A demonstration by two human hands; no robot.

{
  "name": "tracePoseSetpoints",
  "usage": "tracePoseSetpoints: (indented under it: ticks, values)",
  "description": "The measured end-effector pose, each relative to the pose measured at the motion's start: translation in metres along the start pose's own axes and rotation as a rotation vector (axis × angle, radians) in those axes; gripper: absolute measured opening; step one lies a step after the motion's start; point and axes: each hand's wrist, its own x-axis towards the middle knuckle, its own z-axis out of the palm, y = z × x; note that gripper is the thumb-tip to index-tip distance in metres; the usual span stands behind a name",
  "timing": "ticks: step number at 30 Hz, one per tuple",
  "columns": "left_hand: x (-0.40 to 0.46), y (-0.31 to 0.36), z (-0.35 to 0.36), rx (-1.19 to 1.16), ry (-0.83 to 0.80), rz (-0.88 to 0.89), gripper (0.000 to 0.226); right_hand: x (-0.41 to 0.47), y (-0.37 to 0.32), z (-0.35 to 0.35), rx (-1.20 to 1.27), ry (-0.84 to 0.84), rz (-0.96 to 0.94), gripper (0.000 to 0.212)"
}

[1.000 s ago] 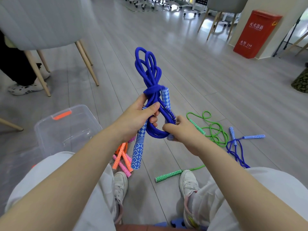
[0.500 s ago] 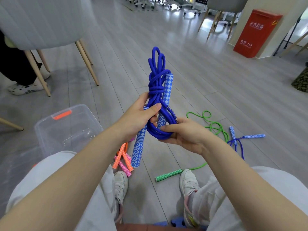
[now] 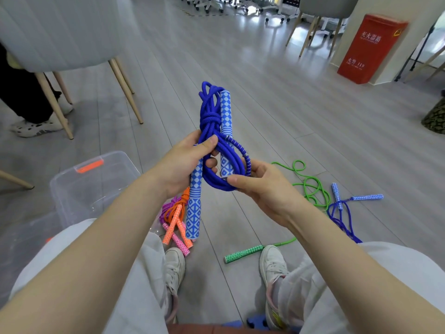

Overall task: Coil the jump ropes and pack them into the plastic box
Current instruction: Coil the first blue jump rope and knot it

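The blue jump rope (image 3: pixel 212 131) is bundled into a knotted hank of thick braided cord, held in the air above the floor (image 3: pixel 277 116), with two handles patterned in pale-blue diamonds: one points up beside the knot, the other hangs down. The left hand (image 3: pixel 185 165) has its fingers clamped around the bundle below the knot; the right hand (image 3: pixel 262 186) pinches the lower loop. The clear plastic box (image 3: pixel 94 182) sits left, and orange, pink, green and another blue rope lie on the floor.
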Motion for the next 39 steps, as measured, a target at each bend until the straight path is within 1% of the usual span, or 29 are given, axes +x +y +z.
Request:
tracePoseSetpoints:
  ticks: [4, 6, 7, 8, 9, 10, 11, 12, 13, 15, 16, 17, 19, 20, 21, 24, 25, 27, 31, 34, 36, 38, 39]
  values:
    - [-0.001, 0.001, -0.002, -0.02, -0.03, -0.032, 0.015, -0.001, -0.002, -0.004, -0.098, -0.079, -0.004, 0.046]
    - [-0.001, 0.0, -0.002, -0.005, -0.052, -0.051, 0.015, -0.002, -0.003, -0.004, -0.188, -0.055, 0.013, 0.044]
    - [-0.001, -0.001, -0.001, 0.017, -0.065, -0.057, 0.014, -0.002, -0.002, -0.004, -0.266, -0.03, 0.016, 0.042]
    - [-0.001, -0.004, -0.001, 0.046, -0.071, -0.066, 0.013, -0.002, 0.001, -0.004, -0.396, 0.006, -0.004, 0.039]
    - [-0.001, -0.006, -0.001, 0.076, -0.067, -0.077, 0.013, -0.002, 0.003, -0.006, -0.59, 0.051, -0.029, 0.038]
    - [0.0, -0.009, -0.001, 0.104, -0.056, -0.085, 0.013, -0.001, 0.004, -0.007, -0.741, 0.09, -0.036, 0.04]
    - [0.001, -0.013, -0.002, 0.133, -0.041, -0.08, 0.014, 0.0, 0.004, -0.009, -0.789, 0.117, -0.011, 0.044]
    - [0.002, -0.017, -0.003, 0.17, -0.022, -0.063, 0.014, 0.0, 0.002, -0.009, -0.717, 0.142, 0.031, 0.049]
    - [0.003, -0.021, -0.003, 0.206, 0.001, -0.04, 0.013, 0.0, 0.0, -0.008, -0.588, 0.189, 0.083, 0.05]
    - [0.004, -0.027, 0.0, 0.236, 0.057, 0.011, 0.01, 0.001, -0.003, -0.006, -0.403, 0.342, 0.151, 0.037]
    - [0.005, -0.029, 0.002, 0.225, 0.086, 0.039, 0.008, 0.001, -0.004, -0.005, -0.363, 0.379, 0.196, 0.032]
    - [0.006, -0.031, 0.005, 0.2, 0.115, 0.064, 0.007, 0.0, -0.003, -0.004, -0.352, 0.356, 0.256, 0.035]
    - [0.009, -0.032, 0.007, 0.127, 0.153, 0.092, 0.008, -0.005, -0.001, 0.001, -0.358, 0.216, 0.369, 0.045]
    - [0.01, -0.032, 0.007, 0.095, 0.16, 0.102, 0.01, -0.007, 0.001, 0.005, -0.351, 0.158, 0.373, 0.045]
    - [0.011, -0.032, 0.006, 0.076, 0.162, 0.113, 0.012, -0.007, 0.004, 0.008, -0.338, 0.139, 0.344, 0.043]
    - [0.012, -0.03, 0.003, 0.041, 0.155, 0.125, 0.016, -0.001, 0.01, 0.012, -0.371, 0.243, 0.233, 0.034]
    - [0.012, -0.03, 0.002, 0.035, 0.151, 0.128, 0.015, 0.001, 0.01, 0.012, -0.391, 0.265, 0.228, 0.032]
    - [0.013, -0.031, 0.0, 0.038, 0.152, 0.133, 0.012, 0.003, 0.007, 0.01, -0.464, 0.261, 0.233, 0.034]
    - [0.014, -0.027, -0.002, 0.032, 0.223, 0.151, 0.009, 0.0, 0.002, 0.005, -0.661, 0.121, 0.217, 0.036]
    - [0.018, -0.017, -0.007, -0.074, 0.342, 0.173, 0.005, -0.004, 0.005, -0.001, -0.813, -0.011, 0.228, 0.033]
    - [0.019, -0.014, -0.011, -0.106, 0.38, 0.178, 0.004, -0.006, 0.005, -0.004, -0.819, -0.051, 0.242, 0.03]
    - [0.017, -0.015, -0.01, -0.111, 0.356, 0.154, 0.003, -0.005, 0.005, -0.007, -0.827, -0.06, 0.216, 0.03]
    - [0.016, -0.017, -0.007, -0.103, 0.333, 0.142, 0.003, -0.005, 0.006, -0.005, -0.785, -0.056, 0.199, 0.033]
